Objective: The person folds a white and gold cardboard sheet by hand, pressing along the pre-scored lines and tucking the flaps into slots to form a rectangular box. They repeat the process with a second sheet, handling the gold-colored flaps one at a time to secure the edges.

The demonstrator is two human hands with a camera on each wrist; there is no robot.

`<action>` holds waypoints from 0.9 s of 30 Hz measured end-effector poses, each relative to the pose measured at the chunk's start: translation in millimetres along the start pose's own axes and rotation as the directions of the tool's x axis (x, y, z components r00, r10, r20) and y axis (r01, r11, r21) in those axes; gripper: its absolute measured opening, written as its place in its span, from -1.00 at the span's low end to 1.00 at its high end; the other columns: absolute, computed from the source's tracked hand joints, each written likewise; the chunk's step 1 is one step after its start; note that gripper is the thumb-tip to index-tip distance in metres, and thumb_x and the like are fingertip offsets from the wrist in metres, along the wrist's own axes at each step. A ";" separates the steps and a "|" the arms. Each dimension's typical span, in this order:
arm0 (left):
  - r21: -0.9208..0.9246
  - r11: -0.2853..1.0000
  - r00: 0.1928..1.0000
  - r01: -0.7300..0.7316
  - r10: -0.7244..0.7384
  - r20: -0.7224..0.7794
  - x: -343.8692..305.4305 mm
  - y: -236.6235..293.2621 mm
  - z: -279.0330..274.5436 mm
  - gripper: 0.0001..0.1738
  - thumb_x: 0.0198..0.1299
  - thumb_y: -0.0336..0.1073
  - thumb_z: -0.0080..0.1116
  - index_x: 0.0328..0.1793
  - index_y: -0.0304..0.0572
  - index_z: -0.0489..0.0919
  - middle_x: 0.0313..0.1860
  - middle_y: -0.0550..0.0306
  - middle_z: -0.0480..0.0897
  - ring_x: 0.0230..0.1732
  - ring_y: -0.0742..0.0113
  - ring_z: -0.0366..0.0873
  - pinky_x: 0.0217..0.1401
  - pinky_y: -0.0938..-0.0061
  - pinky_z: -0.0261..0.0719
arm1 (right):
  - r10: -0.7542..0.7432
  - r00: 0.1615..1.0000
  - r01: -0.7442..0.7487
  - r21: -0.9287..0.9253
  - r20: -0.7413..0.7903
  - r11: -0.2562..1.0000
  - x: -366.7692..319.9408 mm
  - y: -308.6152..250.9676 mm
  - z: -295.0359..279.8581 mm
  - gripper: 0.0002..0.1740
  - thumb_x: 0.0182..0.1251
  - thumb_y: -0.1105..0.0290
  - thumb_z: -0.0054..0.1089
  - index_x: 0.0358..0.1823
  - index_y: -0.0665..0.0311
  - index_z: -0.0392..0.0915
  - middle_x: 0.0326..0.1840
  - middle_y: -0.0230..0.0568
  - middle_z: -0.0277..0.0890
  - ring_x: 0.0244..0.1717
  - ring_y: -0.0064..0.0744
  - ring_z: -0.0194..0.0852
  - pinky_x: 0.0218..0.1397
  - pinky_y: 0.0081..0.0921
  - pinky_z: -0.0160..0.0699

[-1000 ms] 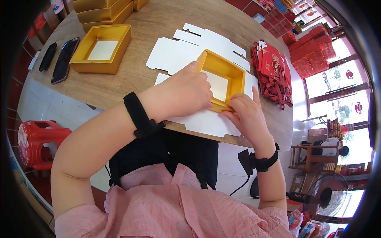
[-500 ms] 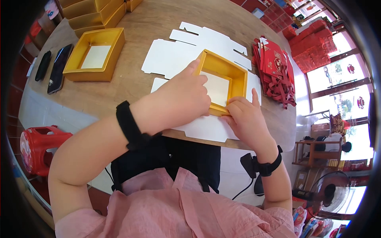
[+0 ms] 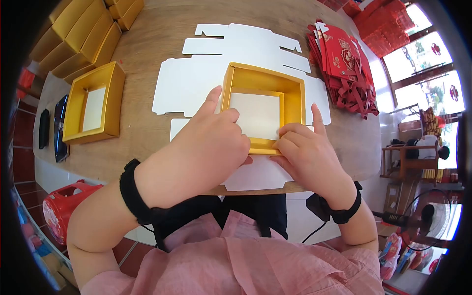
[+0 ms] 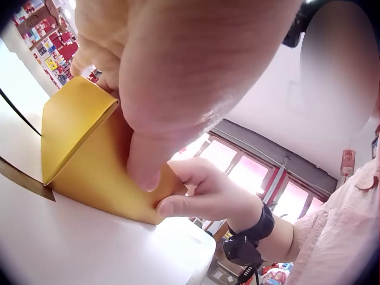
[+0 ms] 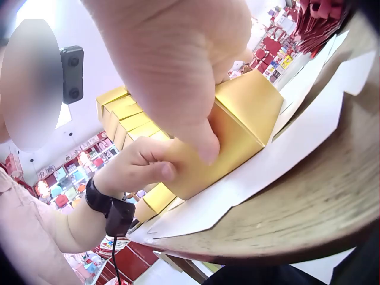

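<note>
Pinched a golden box (image 3: 263,81) by its near wall

Wore a pink shirt (image 3: 221,260) and, on both wrists, black straps (image 3: 132,194). With the left grip (image 3: 196,142), pinched the near wall of the box close to its left corner, with the thumb on the outside and bent fingers over the rim, and stretched one outer finger alongside the left wall. With the right grip (image 3: 309,150), pinched the same wall close to its right corner, again with the thumb on the outside, and pointed one finger forward, apart from the box. Held the box with its open side up, showing a pale bottom inside, on top of flat white card (image 3: 187,81). Had this card, with cut slots and flaps, spread over the middle of a wooden counter (image 3: 142,98), almost to the near edge.

Saw, farther to the left, a second golden box (image 3: 112,93), also open at the top, and just beside it a black phone (image 3: 60,129) and a slim black case (image 3: 44,129). Saw, behind these, stacked golden boxes (image 3: 78,37), and to the right of the card a pile of red bags (image 3: 344,61) with ribbon handles. Noticed beyond the counter a fan (image 3: 427,213), red packages (image 3: 383,24) and bright windows (image 3: 418,64).
</note>
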State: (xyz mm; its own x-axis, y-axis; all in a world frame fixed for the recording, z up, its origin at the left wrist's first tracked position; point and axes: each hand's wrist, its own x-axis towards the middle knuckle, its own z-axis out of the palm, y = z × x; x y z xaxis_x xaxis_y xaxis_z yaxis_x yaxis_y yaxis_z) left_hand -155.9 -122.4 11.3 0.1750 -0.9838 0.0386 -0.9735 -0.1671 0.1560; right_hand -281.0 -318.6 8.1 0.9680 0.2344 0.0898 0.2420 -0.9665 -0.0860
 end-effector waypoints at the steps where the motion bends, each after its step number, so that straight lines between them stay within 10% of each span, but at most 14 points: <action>1: 0.000 1.000 1.000 -0.008 0.008 0.012 0.8 -0.9 0.5 -0.71 0.14 -0.09 0.36 -0.41 -0.15 0.71 -0.51 0.20 0.60 -0.09 0.23 0.55 0.56 -0.16 0.13 | 0.002 1.000 -0.002 0.010 0.013 1.000 0.4 0.5 0.1 -0.79 0.11 0.32 0.44 -0.38 0.17 0.54 -0.33 -0.36 0.55 -0.01 -0.37 0.58 0.59 0.34 -0.14; 27: -0.057 0.998 0.988 -0.015 0.024 0.152 13.0 -7.2 -3.2 -0.74 0.20 -0.13 0.29 -0.44 -0.10 0.72 -0.54 0.20 0.60 -0.14 0.24 0.57 0.50 -0.22 0.14 | -0.050 0.994 0.044 0.072 0.093 0.996 12.0 8.8 -4.9 -0.78 0.11 0.29 0.42 -0.49 0.16 0.52 -0.55 -0.35 0.47 -0.21 -0.33 0.56 0.53 0.36 0.01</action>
State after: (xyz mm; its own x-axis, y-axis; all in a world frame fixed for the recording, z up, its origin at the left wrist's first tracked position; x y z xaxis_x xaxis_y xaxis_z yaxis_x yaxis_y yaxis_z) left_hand -146.1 -133.8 13.8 0.1277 -0.9859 -0.1081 -0.9662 -0.1483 0.2110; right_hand -267.6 -324.7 13.3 0.9566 0.2915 0.0019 0.2883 -0.9451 -0.1537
